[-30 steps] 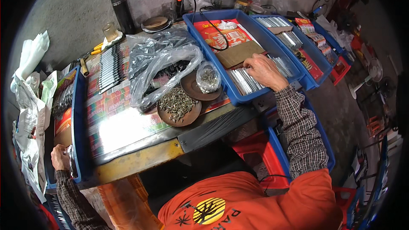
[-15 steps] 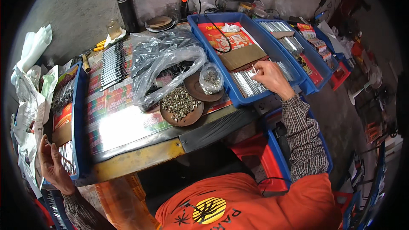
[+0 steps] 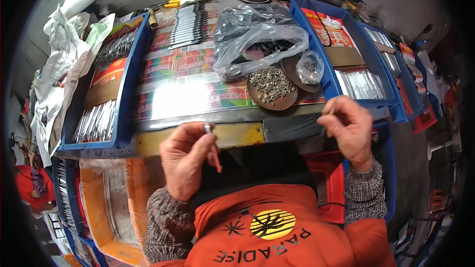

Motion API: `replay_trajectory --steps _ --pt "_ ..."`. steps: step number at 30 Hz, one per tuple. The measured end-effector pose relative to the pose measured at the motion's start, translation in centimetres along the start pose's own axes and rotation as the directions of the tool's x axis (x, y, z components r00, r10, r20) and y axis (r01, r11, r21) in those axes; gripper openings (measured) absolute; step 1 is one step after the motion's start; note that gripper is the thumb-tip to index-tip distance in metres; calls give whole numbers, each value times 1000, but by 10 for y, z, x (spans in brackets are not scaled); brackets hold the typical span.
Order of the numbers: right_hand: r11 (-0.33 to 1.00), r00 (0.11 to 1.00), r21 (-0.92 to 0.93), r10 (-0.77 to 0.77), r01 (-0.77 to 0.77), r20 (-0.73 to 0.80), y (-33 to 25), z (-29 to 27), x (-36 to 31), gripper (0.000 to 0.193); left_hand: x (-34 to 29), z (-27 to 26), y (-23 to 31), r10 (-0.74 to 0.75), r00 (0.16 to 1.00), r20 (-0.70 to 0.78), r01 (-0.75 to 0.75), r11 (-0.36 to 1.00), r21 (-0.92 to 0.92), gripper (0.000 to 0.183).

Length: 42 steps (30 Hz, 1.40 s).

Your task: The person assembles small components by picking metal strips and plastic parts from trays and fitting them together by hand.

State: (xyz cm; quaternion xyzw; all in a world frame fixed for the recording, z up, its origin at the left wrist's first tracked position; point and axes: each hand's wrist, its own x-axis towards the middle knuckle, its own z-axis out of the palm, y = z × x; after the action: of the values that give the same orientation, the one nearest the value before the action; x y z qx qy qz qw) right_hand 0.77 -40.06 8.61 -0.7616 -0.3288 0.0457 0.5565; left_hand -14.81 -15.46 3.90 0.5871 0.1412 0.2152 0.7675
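Note:
My left hand (image 3: 183, 160) is closed in front of the table edge, thumb and fingers pinching a thin rod (image 3: 216, 160) with a silver top and a reddish lower end. Opposite it, my right hand (image 3: 352, 131) pinches a slim dark piece (image 3: 323, 130), too small to name. Between and beyond the hands, small brass-coloured metal parts (image 3: 269, 83) lie heaped on a round brown plate (image 3: 273, 105). Slim silver pieces (image 3: 360, 85) stand packed in the blue tray (image 3: 341, 81) on the right. Similar ones (image 3: 95, 122) fill the front of the left blue tray (image 3: 129, 94).
A row of silver-and-black slim pieces (image 3: 189, 23) lies on the table. Beside it sits a grey plastic bag (image 3: 252, 20), with a small clear bag (image 3: 310, 67) near the brown plate. An orange crate (image 3: 94, 193) and a red bin (image 3: 326, 168) are below the table edge.
Both hands have left the trays and come inward to the table's front edge, each with a thin piece in its fingers. The head view has turned leftward.

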Motion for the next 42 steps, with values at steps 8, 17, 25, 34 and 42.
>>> replay_trajectory --steps 8,17,25,34,42 --pt "881 876 313 198 -356 439 15 73 -25 21 -23 16 -22 -174 978 112 186 977 -103 16" --pt "845 888 410 148 -343 436 24 100 -40 45 -27 16 -36 -195 963 184 221 967 -127 15" --pt "952 962 292 8 -91 272 34 114 -50 47 -25 18 -43 -274 936 221 308 941 -137 10" --pt "960 966 270 -3 -69 257 31 120 -53 53 -25 18 -53 -233 948 216 273 945 -178 10" --pt "964 965 257 0 -70 263 29 121 -53 55 -26 18 -53 -242 943 228 291 932 -215 10"
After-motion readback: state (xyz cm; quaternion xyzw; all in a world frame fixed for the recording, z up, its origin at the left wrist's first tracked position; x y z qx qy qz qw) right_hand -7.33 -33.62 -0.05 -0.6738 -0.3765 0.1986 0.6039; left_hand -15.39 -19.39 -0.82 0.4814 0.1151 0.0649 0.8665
